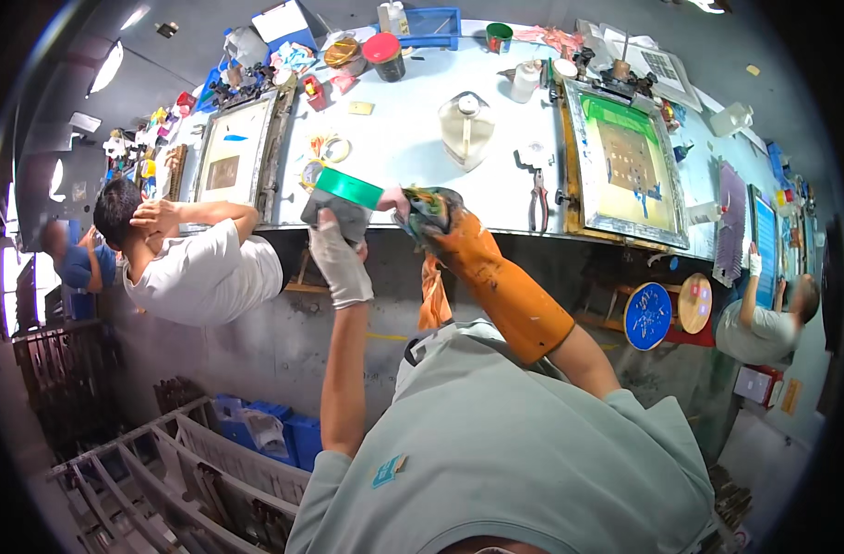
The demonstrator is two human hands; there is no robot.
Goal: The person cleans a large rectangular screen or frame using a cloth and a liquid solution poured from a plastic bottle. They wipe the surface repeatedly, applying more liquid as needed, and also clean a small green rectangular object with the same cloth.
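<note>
My left hand [337, 263], in a white glove, is closed around the grey body of a squeegee with a broad green blade [350, 188]. It is held up in front of the table's near edge. My right hand [445, 226] wears a long orange rubber glove, its fingers stained dark. Those fingers are closed on a crumpled, ink-stained rag [396, 201], whose pink end reaches the right end of the blade. An orange cloth [433, 294] hangs below my right hand; what holds it is hidden.
A framed printing screen [669, 238] lies on the right of the table, another [260, 208] on the left. Pliers [538, 201], a translucent jug [466, 134], tape rolls [336, 148] and a red-lidded tub [383, 48] stand between. Co-workers [205, 268] [764, 319] are on both sides.
</note>
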